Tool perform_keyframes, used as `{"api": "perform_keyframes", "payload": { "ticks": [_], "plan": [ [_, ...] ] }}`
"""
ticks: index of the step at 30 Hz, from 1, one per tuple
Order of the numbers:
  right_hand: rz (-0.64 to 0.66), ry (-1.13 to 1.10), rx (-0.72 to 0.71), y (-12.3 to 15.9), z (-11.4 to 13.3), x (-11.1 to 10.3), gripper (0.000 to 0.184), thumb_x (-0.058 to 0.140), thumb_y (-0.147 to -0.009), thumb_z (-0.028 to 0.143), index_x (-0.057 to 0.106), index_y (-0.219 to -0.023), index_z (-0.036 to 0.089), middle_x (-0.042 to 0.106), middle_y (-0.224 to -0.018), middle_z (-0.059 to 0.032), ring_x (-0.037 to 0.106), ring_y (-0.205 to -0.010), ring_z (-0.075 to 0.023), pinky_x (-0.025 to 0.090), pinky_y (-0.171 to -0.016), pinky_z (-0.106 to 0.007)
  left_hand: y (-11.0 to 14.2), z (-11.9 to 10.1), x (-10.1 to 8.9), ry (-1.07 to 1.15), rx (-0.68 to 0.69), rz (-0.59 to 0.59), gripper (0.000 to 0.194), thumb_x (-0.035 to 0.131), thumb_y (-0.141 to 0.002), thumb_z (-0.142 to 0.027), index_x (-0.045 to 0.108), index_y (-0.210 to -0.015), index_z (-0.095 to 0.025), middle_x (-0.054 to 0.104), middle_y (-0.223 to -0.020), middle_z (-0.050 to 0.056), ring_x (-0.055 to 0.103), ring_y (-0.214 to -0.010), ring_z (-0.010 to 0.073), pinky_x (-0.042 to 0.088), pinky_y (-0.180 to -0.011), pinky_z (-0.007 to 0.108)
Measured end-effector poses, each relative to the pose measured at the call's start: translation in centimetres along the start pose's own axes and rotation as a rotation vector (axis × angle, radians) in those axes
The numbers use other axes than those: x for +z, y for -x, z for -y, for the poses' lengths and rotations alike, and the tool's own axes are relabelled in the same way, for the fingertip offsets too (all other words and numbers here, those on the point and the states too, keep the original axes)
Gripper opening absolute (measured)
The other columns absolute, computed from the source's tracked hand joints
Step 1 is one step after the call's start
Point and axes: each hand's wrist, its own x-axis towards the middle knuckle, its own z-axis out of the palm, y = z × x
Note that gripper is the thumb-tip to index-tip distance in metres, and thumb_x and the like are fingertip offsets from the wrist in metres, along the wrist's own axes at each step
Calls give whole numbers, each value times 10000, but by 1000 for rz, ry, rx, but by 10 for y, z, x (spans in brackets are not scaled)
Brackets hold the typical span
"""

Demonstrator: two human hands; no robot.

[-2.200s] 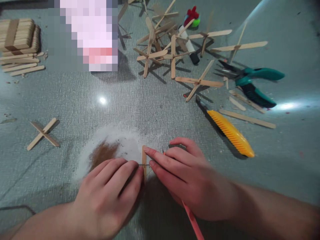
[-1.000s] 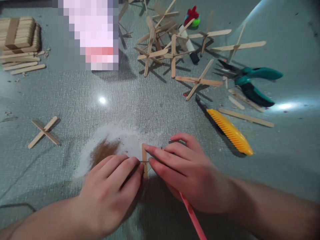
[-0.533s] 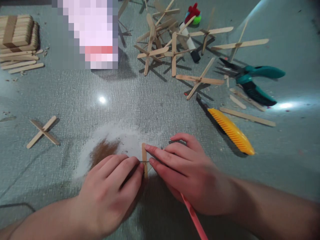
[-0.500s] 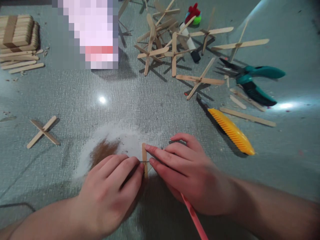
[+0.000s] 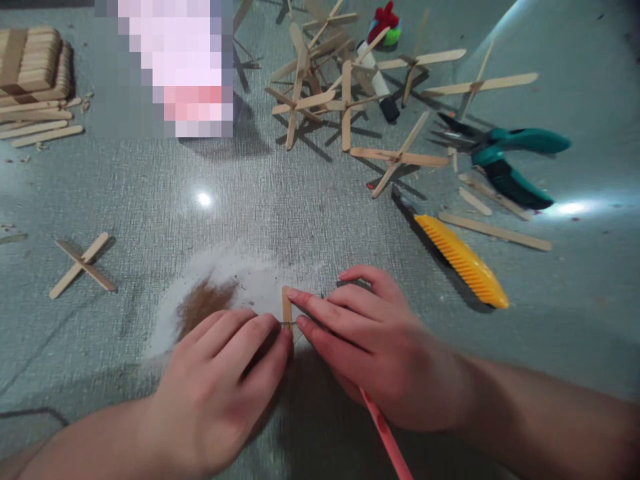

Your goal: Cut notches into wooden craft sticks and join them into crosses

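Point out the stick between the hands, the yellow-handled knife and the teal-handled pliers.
Stick (image 5: 286, 308), head view: visible upper part.
Knife (image 5: 457, 256), head view: yellow handle.
Pliers (image 5: 487, 155), head view: where the handles meet.

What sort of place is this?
Most likely a craft table, though whether at home or in a workshop I can't tell. The stick bundle, pliers and yellow cutter suggest it.
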Motion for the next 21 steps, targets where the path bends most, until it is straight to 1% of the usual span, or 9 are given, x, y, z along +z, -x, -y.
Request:
{"api": "perform_keyframes", "payload": {
  "ticks": [3, 6, 11, 13, 15, 17, 19, 21],
  "plan": [
    [11, -7, 13, 0, 0, -1, 242, 526, -1013, 85, 767, -1038, 85, 763, -1269, -169, 630, -852, -205, 441, -961, -502, -2, 0, -2, -26, -4, 28, 262, 670, -966, -170, 718, -1222, -137, 711, -1185, 53, 619, -1041, 226, 540, -890, 409],
    [9, -3, 12, 0, 1, -2, 220, 551, -998, 72, 769, -1023, 73, 765, -1262, -178, 631, -844, -211, 445, -950, -508, -4, -1, -4, -35, -12, 45, 266, 669, -967, -178, 719, -1227, -155, 720, -1177, 48, 629, -1037, 234, 536, -875, 420],
    [6, 7, -2, -1, 1, -2, 223, 540, -999, 76, 761, -1031, 71, 759, -1279, -184, 647, -838, -225, 457, -933, -530, -7, -2, -4, -49, -4, 51, 244, 662, -972, -171, 723, -1207, -146, 723, -1144, 55, 628, -1028, 246, 526, -867, 425],
    [-10, 20, -1, -2, 2, -3, 205, 551, -994, 72, 752, -1030, 84, 776, -1240, -170, 658, -818, -218, 473, -916, -516, -9, -3, -5, -52, -7, 51, 231, 656, -976, -159, 725, -1195, -138, 723, -1142, 57, 626, -1033, 247, 522, -880, 424],
    [-66, -13, 16, -3, 3, -7, 170, 578, -976, 63, 737, -1015, 112, 794, -1179, -148, 681, -813, -207, 501, -897, -485, -10, -3, -6, -51, -7, 57, 216, 638, -986, -148, 727, -1182, -131, 725, -1134, 62, 628, -1023, 245, 520, -876, 422],
    [-129, -147, 63, -5, 4, -10, 176, 581, -953, 52, 711, -998, 162, 797, -1126, -114, 711, -839, -189, 551, -863, -419, -12, -3, -7, -46, 2, 66, 207, 609, -1000, -146, 730, -1166, -125, 727, -1122, 70, 629, -1004, 247, 517, -846, 418],
    [-156, -332, 161, -8, 3, -12, 195, 577, -925, 49, 677, -978, 208, 788, -1062, -70, 736, -858, -156, 592, -799, -320, -13, -3, -8, -42, 4, 73, 202, 596, -1009, -159, 730, -1155, -122, 728, -1122, 77, 632, -996, 251, 515, -825, 417],
    [-168, -484, 279, -12, 1, -11, 201, 602, -888, 45, 649, -948, 231, 781, -984, -28, 752, -831, -127, 601, -724, -240, -14, -3, -9, -44, 2, 70, 190, 603, -1005, -161, 731, -1140, -123, 731, -1113, 75, 637, -987, 252, 517, -815, 417]
  ]
}}
